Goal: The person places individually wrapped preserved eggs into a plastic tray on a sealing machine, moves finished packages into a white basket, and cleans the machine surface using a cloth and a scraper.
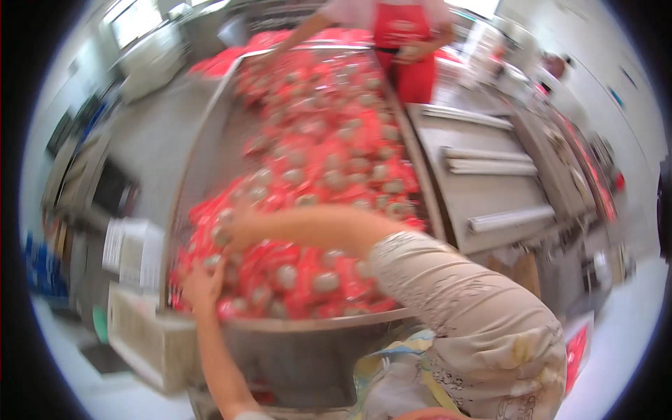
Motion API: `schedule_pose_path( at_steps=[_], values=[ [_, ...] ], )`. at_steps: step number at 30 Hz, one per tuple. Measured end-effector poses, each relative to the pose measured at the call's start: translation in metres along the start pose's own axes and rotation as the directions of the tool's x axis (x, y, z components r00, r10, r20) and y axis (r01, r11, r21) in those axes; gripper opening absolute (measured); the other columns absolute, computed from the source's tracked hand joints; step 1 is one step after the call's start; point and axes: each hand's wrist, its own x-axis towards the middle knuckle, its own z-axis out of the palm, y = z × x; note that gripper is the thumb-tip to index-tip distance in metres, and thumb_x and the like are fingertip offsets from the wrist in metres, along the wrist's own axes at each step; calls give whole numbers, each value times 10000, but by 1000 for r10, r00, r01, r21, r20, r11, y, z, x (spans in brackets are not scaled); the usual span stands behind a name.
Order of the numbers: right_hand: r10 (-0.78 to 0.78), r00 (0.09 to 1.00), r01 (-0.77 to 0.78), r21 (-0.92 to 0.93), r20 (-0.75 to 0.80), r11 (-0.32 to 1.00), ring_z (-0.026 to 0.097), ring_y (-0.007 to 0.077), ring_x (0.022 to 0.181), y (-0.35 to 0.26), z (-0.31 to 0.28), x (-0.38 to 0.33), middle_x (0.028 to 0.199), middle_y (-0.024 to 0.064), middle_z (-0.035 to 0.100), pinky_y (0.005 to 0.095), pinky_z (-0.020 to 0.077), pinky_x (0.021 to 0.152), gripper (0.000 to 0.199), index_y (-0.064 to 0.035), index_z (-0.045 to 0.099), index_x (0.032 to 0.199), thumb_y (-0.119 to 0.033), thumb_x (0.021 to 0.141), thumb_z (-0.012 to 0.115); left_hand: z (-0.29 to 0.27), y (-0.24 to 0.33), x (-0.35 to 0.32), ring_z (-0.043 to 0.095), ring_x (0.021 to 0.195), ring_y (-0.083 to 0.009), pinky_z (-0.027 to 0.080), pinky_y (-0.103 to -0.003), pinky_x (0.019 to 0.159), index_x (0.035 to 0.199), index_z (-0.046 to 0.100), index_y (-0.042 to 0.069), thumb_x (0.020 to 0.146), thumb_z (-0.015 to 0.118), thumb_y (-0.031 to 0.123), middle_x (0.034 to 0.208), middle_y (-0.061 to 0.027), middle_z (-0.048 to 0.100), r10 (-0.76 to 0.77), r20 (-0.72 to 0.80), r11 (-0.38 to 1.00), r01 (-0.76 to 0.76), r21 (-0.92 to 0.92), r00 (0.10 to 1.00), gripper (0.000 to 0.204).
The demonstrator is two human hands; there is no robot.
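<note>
A long metal-rimmed trough (196, 150) holds a heap of shiny red packets (297, 234), each with a pale round egg-like item showing. My left hand (203, 281) is at the trough's near left corner, its fingertips against a pale round item (213, 261) among the packets. Just beyond it, my right hand (241, 229) reaches across from the right, over the heap's left edge and beside another round item (222, 235). Motion smears the fingers of both hands, so whether either grips a packet is unclear. My right forearm hides part of the heap.
Across the trough, a person in a red apron (404, 42) reaches an arm over the heap. A metal table (458, 210) with pale bars adjoins the right side. White crates (136, 252) and a cream bin (143, 336) stand at the near left.
</note>
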Motion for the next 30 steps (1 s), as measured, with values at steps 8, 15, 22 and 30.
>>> schedule_pose_path(
  at_steps=[8, 15, 22, 30],
  values=[
    [8, 915, 141, 340, -402, 930, 151, 441, 1341, -1, 32, -152, 1420, 264, 251, 546, 84, 1094, 624, -71, 472, 1268, -480, 805, 562, 19, 19, -3, 273, 1250, -534, 312, -547, 1003, 1422, 241, 99, 732, 451, 736, 1431, -321, 137, -27, -7, 991, 27, 133, 1000, 962],
    [326, 843, -121, 440, -428, 890, 208, 409, 1329, 55, 42, -349, 1389, 251, 312, 490, 154, 1094, 485, -56, 562, 1154, -428, 843, 552, 26, 30, -44, 164, 1310, -511, 232, -584, 1031, 1439, 191, 150, 830, 355, 681, 1465, -285, 78, -61, 197, 956, 1, 294, 979, 825],
    [789, 362, -377, 696, -497, 612, 352, 375, 1265, 29, 107, -595, 1291, 227, 458, 437, 270, 1055, 389, -63, 639, 1037, -398, 853, 565, 42, 64, 7, 269, 1300, -406, 273, -526, 1032, 1380, 303, 69, 877, 441, 541, 1412, -228, 289, -101, -339, 940, 201, 276, 935, 704],
    [995, -87, -480, 877, -42, -5, 501, 316, 1084, -89, 244, -815, 1076, 146, 580, 416, 402, 921, 334, -81, 652, 968, -370, 810, 600, 2, 390, -217, 373, 1228, -395, 307, -460, 1033, 1328, 365, -7, 866, 578, 386, 1352, -234, 368, 641, -657, 479, -876, -61, 397, 643]
  ],
)
